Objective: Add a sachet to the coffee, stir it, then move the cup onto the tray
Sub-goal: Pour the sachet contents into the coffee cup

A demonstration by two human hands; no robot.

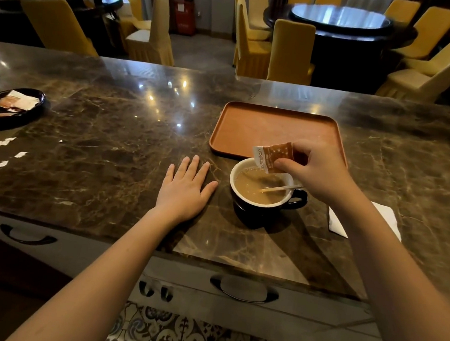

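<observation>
A dark cup with a white inside holds milky coffee on the marble counter, its handle pointing right. A thin wooden stirrer leans in the coffee and rests on the right rim. My right hand pinches a brown and white sachet, tilted over the cup's far rim. My left hand lies flat on the counter just left of the cup, fingers spread, holding nothing. The empty orange-brown tray lies right behind the cup.
A black dish with more sachets sits at the far left. Torn paper scraps lie near it. A white napkin lies right of the cup, under my right forearm. Yellow chairs and dark tables stand beyond the counter.
</observation>
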